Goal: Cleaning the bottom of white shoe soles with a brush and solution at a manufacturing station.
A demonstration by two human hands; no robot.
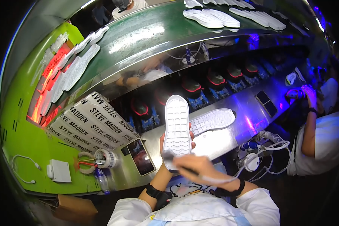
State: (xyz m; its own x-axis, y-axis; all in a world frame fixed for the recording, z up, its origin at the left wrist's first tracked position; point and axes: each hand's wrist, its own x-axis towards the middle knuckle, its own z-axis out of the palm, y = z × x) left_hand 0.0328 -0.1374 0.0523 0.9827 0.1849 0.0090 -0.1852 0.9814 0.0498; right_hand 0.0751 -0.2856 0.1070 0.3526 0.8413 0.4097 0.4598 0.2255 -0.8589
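Note:
My left hand point(193, 139) grips a white shoe sole point(177, 122) from beneath, its fingers showing along both edges. The sole stands nearly lengthwise before me, with a grid of hollows above and wavy ridges below. My right hand point(197, 168) is blurred, closed round a dark brush point(188, 170). The brush's smeared tip point(168, 156) is over the sole's near end; whether it touches cannot be told. Just behind lies a second white sole point(214, 121), ridged face up, on the metal bench point(203, 147), partly hidden by the held one.
At left are a printed box point(90, 124), a phone point(141, 156), tape rolls point(105, 158) and a bottle point(101, 180). Dark shoes with red edging point(192, 86) line the recess. White soles point(211, 18) ride the green conveyor belt point(139, 35). A co-worker's arm point(310, 120) is at right.

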